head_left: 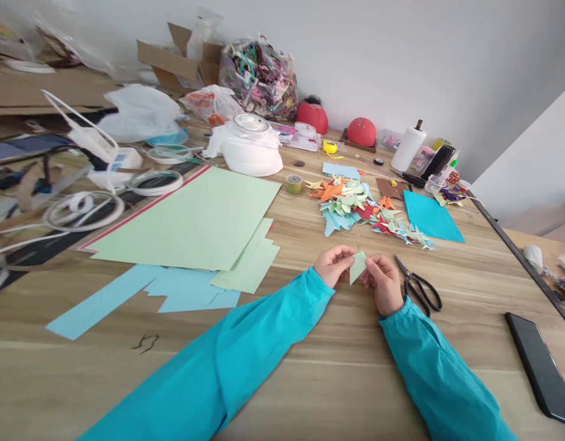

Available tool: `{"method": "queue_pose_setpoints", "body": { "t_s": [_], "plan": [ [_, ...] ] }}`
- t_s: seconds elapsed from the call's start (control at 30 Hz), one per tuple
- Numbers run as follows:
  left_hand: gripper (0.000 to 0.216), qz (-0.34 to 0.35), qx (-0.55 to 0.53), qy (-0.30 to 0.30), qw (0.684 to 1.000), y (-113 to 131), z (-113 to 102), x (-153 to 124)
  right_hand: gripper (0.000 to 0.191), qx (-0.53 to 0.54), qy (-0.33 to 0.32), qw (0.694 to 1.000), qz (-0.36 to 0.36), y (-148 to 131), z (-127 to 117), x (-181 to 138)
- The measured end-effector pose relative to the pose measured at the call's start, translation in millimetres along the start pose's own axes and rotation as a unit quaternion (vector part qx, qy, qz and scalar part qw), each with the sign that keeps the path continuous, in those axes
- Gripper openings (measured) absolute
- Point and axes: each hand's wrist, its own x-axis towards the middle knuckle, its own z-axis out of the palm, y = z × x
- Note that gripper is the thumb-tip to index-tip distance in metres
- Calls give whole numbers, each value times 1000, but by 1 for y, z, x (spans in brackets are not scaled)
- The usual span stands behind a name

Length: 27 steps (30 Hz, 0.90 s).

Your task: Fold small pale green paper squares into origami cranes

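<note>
Between my two hands is a small folded piece of pale green paper (pixel 357 267), pointed at its lower end. My left hand (pixel 333 264) pinches its left edge with thumb and fingers. The right edge is pinched by my right hand (pixel 384 283). Black-handled scissors (pixel 422 288) lie just right of my right hand. Beyond my hands is a heap of folded paper cranes (pixel 349 199) in green, orange, blue and red. Large pale green sheets (pixel 194 220) lie to the left, with green offcuts (pixel 252 263) and light blue paper strips (pixel 108 300) in front of them.
A black phone (pixel 539 367) lies at the right near the table edge. A turquoise sheet (pixel 433 215) is behind the scissors. A spool (pixel 294 184) stands behind my left hand. White cables (pixel 87 205), bags and a cardboard box (pixel 179 64) crowd the back left.
</note>
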Motion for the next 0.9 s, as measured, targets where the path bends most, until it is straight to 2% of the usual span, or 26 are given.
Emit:
{"method": "queue_pose_setpoints", "body": {
  "t_s": [0.13,0.33,0.57,0.7,0.9],
  "plan": [
    [29,8,-5,-2,1000,0,0,0,19,-8,-23,1000,-11,1,1,-1],
    [29,19,-17,-18,1000,2,0,0,15,16,-7,999,-31,4,0,1],
    [16,5,-9,-4,1000,1,-1,1,3,28,-2,1000,-7,5,-3,1],
    [13,-4,-14,-2,1000,3,-1,0,3,40,2,999,4,4,-3,1],
    [25,-24,-24,-30,999,6,-2,-3,7,81,43,996,24,1,-1,2]
  ]
}}
